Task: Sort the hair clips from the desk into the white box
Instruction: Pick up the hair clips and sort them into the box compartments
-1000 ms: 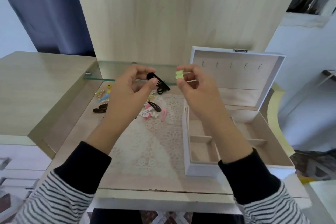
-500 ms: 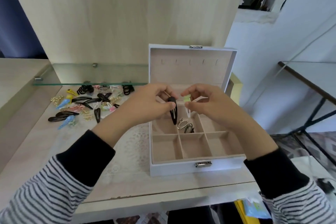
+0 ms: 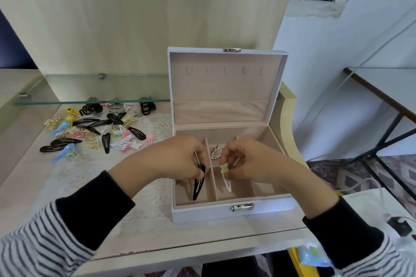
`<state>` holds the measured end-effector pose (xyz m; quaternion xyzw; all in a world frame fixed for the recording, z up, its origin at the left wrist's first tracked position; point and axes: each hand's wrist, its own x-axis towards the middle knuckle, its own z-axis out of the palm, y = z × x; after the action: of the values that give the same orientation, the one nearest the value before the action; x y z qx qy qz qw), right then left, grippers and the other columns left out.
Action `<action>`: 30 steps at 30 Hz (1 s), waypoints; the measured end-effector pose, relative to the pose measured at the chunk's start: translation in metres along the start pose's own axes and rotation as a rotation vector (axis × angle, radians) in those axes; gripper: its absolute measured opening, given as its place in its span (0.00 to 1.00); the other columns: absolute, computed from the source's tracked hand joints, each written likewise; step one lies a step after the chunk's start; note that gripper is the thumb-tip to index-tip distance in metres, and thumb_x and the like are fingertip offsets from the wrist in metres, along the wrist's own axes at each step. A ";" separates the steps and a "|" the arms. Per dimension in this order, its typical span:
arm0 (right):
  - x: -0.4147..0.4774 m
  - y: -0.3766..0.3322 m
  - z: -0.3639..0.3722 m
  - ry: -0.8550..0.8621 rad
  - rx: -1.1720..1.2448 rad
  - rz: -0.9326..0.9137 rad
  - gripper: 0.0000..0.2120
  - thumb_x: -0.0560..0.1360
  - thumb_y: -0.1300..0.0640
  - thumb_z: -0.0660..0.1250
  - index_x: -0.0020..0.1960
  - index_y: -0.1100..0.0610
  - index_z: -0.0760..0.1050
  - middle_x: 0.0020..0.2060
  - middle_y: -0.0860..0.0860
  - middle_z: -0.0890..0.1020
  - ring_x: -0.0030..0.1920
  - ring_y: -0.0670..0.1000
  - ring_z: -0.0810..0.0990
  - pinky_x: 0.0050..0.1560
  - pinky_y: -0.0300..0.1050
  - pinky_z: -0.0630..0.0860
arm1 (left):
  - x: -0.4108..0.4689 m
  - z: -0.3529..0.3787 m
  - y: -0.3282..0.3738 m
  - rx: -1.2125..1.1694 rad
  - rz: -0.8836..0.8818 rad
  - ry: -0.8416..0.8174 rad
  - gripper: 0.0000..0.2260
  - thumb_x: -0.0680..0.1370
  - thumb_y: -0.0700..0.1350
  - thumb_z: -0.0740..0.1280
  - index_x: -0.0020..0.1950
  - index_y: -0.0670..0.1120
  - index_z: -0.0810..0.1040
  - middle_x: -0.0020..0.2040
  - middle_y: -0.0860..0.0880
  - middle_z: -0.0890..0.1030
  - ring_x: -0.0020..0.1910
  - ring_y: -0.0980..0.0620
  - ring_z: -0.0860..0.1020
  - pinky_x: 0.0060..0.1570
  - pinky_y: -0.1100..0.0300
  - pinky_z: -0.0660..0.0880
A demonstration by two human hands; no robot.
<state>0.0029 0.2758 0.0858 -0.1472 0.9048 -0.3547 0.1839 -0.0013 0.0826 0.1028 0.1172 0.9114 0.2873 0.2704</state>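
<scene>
The white box stands open on the desk, lid upright, its beige inside split into compartments. My left hand pinches a black snap clip that hangs tip-down over the front left compartment. A white clip with a green charm is pinched by my right hand and hangs over the front middle compartment. A silver clip lies in a rear compartment. Several loose hair clips are scattered on the desk left of the box.
A glass shelf juts out above the clip pile, against a wooden back panel. A lace mat covers the desk under the clips and box. The desk's front edge runs below my arms. A dark-framed table stands at the right.
Both hands have come down with their clips from above the box's rear compartments to its front compartments. The view turned right a second ago, from the clip pile to the box.
</scene>
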 end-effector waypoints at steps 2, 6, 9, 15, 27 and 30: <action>-0.002 -0.001 0.004 -0.005 -0.007 0.001 0.10 0.67 0.61 0.76 0.45 0.52 0.78 0.41 0.50 0.81 0.37 0.45 0.77 0.48 0.44 0.77 | 0.000 0.002 -0.002 -0.008 -0.015 -0.009 0.04 0.76 0.40 0.71 0.47 0.48 0.79 0.42 0.46 0.85 0.40 0.49 0.85 0.44 0.55 0.83; -0.002 -0.002 0.010 0.011 -0.116 -0.012 0.10 0.67 0.60 0.76 0.45 0.53 0.79 0.39 0.47 0.79 0.40 0.47 0.78 0.47 0.43 0.78 | 0.002 0.007 0.000 0.026 -0.025 -0.002 0.06 0.76 0.39 0.70 0.46 0.49 0.76 0.39 0.47 0.84 0.41 0.48 0.85 0.44 0.54 0.82; -0.003 -0.004 0.016 0.014 -0.198 0.001 0.09 0.66 0.60 0.75 0.45 0.53 0.79 0.41 0.47 0.80 0.42 0.48 0.79 0.46 0.42 0.77 | 0.004 0.012 0.002 0.067 -0.017 -0.001 0.07 0.76 0.39 0.69 0.47 0.49 0.74 0.38 0.47 0.82 0.42 0.46 0.85 0.45 0.49 0.82; -0.003 -0.004 0.022 0.022 -0.258 0.017 0.08 0.67 0.60 0.71 0.45 0.51 0.80 0.35 0.42 0.76 0.40 0.45 0.77 0.40 0.34 0.73 | 0.006 0.020 0.005 0.130 0.019 0.043 0.07 0.76 0.38 0.68 0.46 0.49 0.73 0.37 0.50 0.79 0.41 0.49 0.84 0.40 0.55 0.80; -0.004 -0.005 0.025 0.078 -0.251 0.060 0.11 0.68 0.58 0.76 0.49 0.53 0.83 0.37 0.46 0.79 0.40 0.43 0.75 0.35 0.23 0.65 | 0.005 0.030 0.004 0.398 0.015 0.188 0.08 0.77 0.40 0.69 0.56 0.45 0.78 0.51 0.48 0.78 0.53 0.49 0.78 0.45 0.63 0.69; -0.003 -0.005 0.026 0.075 -0.274 0.062 0.12 0.68 0.56 0.76 0.51 0.52 0.83 0.43 0.47 0.83 0.41 0.43 0.75 0.40 0.29 0.69 | 0.003 0.035 0.004 0.518 0.008 0.177 0.09 0.77 0.39 0.66 0.56 0.43 0.78 0.54 0.45 0.79 0.52 0.47 0.78 0.47 0.59 0.73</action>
<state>0.0176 0.2581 0.0718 -0.1296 0.9551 -0.2271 0.1392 0.0163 0.1034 0.0798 0.1604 0.9741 0.0546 0.1494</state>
